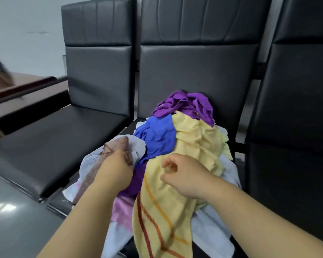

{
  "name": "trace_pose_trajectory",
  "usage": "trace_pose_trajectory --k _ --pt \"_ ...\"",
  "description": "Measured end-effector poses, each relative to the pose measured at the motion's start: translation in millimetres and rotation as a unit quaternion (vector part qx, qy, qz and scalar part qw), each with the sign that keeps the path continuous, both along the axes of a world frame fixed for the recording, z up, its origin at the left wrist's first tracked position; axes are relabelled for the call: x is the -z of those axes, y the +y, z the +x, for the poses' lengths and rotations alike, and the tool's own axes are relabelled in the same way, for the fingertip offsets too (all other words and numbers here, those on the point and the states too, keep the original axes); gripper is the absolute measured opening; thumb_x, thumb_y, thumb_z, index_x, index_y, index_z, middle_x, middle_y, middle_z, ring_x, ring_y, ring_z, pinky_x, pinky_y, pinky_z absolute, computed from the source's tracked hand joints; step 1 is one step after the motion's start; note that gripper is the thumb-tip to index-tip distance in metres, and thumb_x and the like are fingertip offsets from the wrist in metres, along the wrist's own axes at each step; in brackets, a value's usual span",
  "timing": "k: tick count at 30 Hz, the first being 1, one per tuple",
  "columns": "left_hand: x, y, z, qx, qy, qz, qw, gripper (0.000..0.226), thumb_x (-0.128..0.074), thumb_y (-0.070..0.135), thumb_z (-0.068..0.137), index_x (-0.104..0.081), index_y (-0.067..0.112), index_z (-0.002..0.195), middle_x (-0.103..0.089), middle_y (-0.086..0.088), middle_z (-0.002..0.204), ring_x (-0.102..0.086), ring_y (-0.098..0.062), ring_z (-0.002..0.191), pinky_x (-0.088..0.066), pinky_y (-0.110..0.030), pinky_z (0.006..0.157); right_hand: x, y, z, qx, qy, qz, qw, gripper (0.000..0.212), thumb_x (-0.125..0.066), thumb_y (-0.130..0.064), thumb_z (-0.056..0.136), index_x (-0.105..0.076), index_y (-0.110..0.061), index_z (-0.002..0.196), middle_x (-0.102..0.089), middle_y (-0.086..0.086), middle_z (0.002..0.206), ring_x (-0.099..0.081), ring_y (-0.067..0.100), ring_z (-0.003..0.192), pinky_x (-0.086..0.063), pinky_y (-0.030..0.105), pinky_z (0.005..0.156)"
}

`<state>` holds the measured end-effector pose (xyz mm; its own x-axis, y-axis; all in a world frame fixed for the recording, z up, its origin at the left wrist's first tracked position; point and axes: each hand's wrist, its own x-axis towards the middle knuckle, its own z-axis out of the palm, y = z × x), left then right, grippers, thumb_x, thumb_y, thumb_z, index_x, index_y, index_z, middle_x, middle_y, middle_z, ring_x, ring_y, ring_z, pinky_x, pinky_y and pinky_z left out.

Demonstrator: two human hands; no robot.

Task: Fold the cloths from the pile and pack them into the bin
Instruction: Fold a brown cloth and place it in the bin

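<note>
My left hand [116,168] is at the front left corner of the middle seat [131,125], fingers curled round a fold of a white-and-brown towel [119,146], which it grips from above. The rest of that towel trails down over the seat's front edge beside my forearm. My right hand [183,175] hangs over the yellow towel [157,220] near the middle of the front edge, its fingers loosely curled with nothing between them; I can't tell whether the tips touch the cloth. The yellow towel, striped red and orange, spills over the front edge between my two arms and runs back up over the pile [175,146]. A pink cloth [121,207] lies under it on the left, and a white cloth [213,226] under it towards the front right corner, under my right forearm. Between my hands a dark purple cloth [136,179] shows. Behind it, in the middle of the seat, sits a crumpled blue cloth [157,138], touching the yellow towel on its right. At the back edge a bright purple cloth [185,105] tops the heap, against the black backrest [194,71]. The seat is the middle one of a row of black padded chairs: one to the left [54,146] and one to the right [296,127]. Far left stands a brown wooden table [17,86], with a pale wall [17,25] behind.
</note>
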<state>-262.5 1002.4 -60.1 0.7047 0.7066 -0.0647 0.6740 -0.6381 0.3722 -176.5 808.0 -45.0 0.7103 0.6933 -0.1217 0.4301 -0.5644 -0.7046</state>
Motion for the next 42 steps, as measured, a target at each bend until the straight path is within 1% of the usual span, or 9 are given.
trace_pose_trajectory --k 6,11,14,22,25,29,34,37,42 --pt "-28.5 -16.8 -3.0 0.011 -0.149 -0.002 0.989 0.022 -0.059 0.018 0.097 -0.066 0.013 0.077 -0.066 -0.001 0.070 -0.060 -0.017 0.065 -0.041 -0.025 0.058 5.8 -6.9 3.8 0.033 0.045 0.057 0.997 0.026 -0.074 -0.029 0.087 -0.063 -0.035 0.110 -0.060 -0.015 0.105 -0.060 0.006 0.096 -0.049 0.022 0.083" --pt "-64.2 -78.4 -1.3 0.127 -0.341 -0.213 0.907 0.018 -0.059 0.012 0.097 -0.059 0.012 0.078 -0.056 0.011 0.056 -0.051 -0.009 0.054 -0.042 -0.022 0.058 -9.8 -30.2 6.2 0.038 0.125 0.163 0.978 0.061 -0.080 -0.026 0.077 -0.057 -0.033 0.133 -0.060 -0.013 0.130 -0.065 0.010 0.108 -0.052 0.026 0.087" --pt "-72.8 -109.5 1.6 0.192 -0.373 -0.312 0.852 0.016 -0.059 0.010 0.099 -0.059 0.013 0.084 -0.055 0.002 0.062 -0.048 -0.012 0.054 -0.041 -0.019 0.055 -21.4 -56.1 7.2 0.030 0.168 0.208 0.963 0.046 -0.082 -0.022 0.078 -0.066 -0.030 0.120 -0.074 -0.016 0.107 -0.067 0.001 0.093 -0.049 0.022 0.078" --pt "-81.4 -191.8 13.5 0.289 -0.356 -0.454 0.764 0.015 -0.061 -0.003 0.095 -0.053 0.009 0.098 -0.060 0.005 0.068 -0.054 -0.005 0.059 -0.043 -0.013 0.056 -51.7 -174.7 8.9 0.087 0.180 0.220 0.955 0.006 -0.067 -0.005 0.096 -0.072 -0.009 0.095 -0.077 0.011 0.098 -0.073 0.022 0.092 -0.060 0.037 0.087" --pt "-79.5 -222.1 16.8 0.352 -0.332 -0.464 0.742 0.038 -0.080 0.007 0.080 -0.049 0.010 0.102 -0.063 0.000 0.083 -0.060 -0.012 0.076 -0.051 -0.022 0.069 -66.7 -219.3 0.9 0.138 0.219 0.267 0.928 0.006 -0.062 -0.008 0.100 -0.064 -0.005 0.095 -0.074 0.020 0.093 -0.073 0.024 0.084 -0.063 0.031 0.072" --pt "-67.5 -273.8 22.0 0.432 -0.229 -0.415 0.767 0.065 -0.086 0.027 0.064 -0.055 0.020 0.121 -0.070 0.004 0.108 -0.065 -0.014 0.096 -0.056 -0.032 0.082 -75.9 -274.2 -9.2 0.225 0.202 0.304 0.903 0.015 -0.065 -0.014 0.099 -0.060 -0.008 0.087 -0.072 0.014 0.080 -0.072 0.019 0.070 -0.058 0.027 0.061" --pt "-55.0 -342.0 29.5 0.528 -0.174 -0.403 0.727 0.056 -0.082 0.013 0.078 -0.063 0.036 0.126 -0.070 0.002 0.125 -0.061 -0.025 0.124 -0.049 -0.045 0.106 -57.7 -323.4 -11.0 0.303 0.147 0.298 0.893 0.023 -0.078 -0.020 0.090 -0.058 -0.012 0.080 -0.076 0.018 0.094 -0.073 0.021 0.080 -0.058 0.029 0.067" --pt "-40.0 -363.6 41.2 0.514 -0.183 -0.273 0.792 0.047 -0.071 0.021 0.077 -0.062 0.042 0.119 -0.065 0.015 0.111 -0.057 -0.017 0.119 -0.047 -0.043 0.103 -48.2 -346.1 -6.8 0.312 0.149 0.296 0.891 0.014 -0.078 -0.015 0.089 -0.065 -0.015 0.088 -0.075 0.006 0.085 -0.072 0.016 0.078 -0.056 0.030 0.069" --pt "-34.3 -374.5 62.5 0.459 -0.163 -0.412 0.770 0.018 -0.062 0.020 0.088 -0.063 0.022 0.106 -0.071 0.000 0.093 -0.062 -0.014 0.086 -0.050 -0.035 0.082 -45.8 -384.6 5.3 0.336 0.045 0.219 0.915 0.024 -0.067 -0.020 0.098 -0.058 -0.038 0.110 -0.072 0.002 0.067 -0.070 0.013 0.057 -0.050 0.020 0.051"
